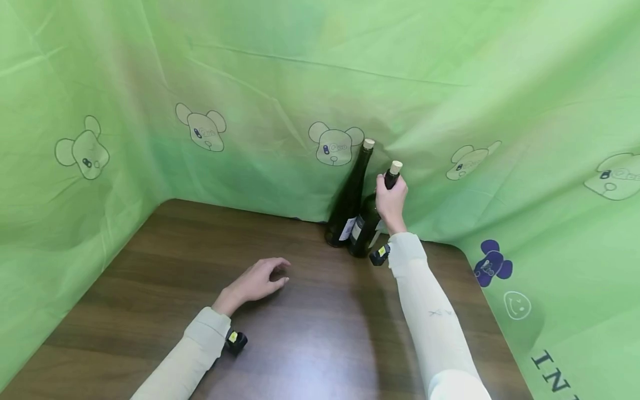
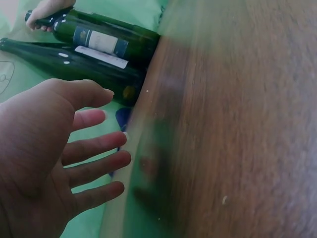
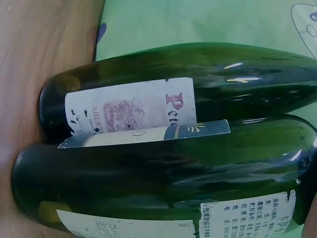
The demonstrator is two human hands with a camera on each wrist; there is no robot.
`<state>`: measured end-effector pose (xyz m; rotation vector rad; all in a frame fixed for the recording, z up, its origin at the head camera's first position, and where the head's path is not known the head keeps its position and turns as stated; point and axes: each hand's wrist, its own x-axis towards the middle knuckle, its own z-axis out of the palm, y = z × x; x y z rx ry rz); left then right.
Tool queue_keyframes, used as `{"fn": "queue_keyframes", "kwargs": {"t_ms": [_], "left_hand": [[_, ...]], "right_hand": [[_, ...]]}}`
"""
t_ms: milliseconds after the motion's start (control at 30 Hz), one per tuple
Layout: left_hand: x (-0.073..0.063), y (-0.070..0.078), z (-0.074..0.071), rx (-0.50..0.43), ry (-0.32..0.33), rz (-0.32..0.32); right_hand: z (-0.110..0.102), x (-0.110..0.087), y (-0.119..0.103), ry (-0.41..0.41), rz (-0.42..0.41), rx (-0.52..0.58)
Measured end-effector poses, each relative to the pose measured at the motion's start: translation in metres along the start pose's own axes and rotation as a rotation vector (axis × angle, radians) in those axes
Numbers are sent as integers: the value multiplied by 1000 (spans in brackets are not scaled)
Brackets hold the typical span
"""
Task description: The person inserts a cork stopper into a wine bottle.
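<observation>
Two dark green wine bottles stand upright side by side at the back of the table. My right hand point(image 1: 392, 201) grips the neck of the nearer, shorter bottle point(image 1: 364, 228), whose cork shows above the fingers. Just left of it is the taller, slimmer bottle point(image 1: 348, 200), also corked; in the right wrist view this slim bottle point(image 3: 143, 101) carries a worn white label, and the gripped bottle point(image 3: 148, 171) stands close against it. My left hand point(image 1: 254, 280) hovers near the middle of the table, holding nothing, and its fingers point(image 2: 99, 147) are spread and slightly bent in the left wrist view.
The brown wooden table point(image 1: 165, 261) has a rounded back edge. Green printed cloth point(image 1: 260, 94) hangs behind it and along both sides, close behind the bottles. A small black camera point(image 1: 236, 340) sits on the left wrist, another camera point(image 1: 380, 255) on the right.
</observation>
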<state>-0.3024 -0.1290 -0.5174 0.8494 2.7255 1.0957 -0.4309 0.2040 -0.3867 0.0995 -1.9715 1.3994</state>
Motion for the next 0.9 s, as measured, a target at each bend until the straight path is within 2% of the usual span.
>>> {"fn": "queue_keyframes", "kwargs": {"t_ms": [200, 433, 567, 700, 767, 900], "left_hand": [[-5, -1, -1, -9, -16, -33], [-4, -3, -1, -13, -20, -33], [1, -5, -4, 4, -34, -36], [7, -9, -10, 25, -45, -32], [10, -12, -15, 27, -51, -37], [13, -19, -29, 34, -51, -71]], "right_hand": [[15, 3, -6, -40, 34, 34], [26, 8, -2, -64, 84, 41], [21, 8, -5, -96, 118, 9], [11, 9, -8, -200, 141, -71], [3, 9, -9, -262, 135, -115], [-23, 7, -5, -353, 87, -108]]}}
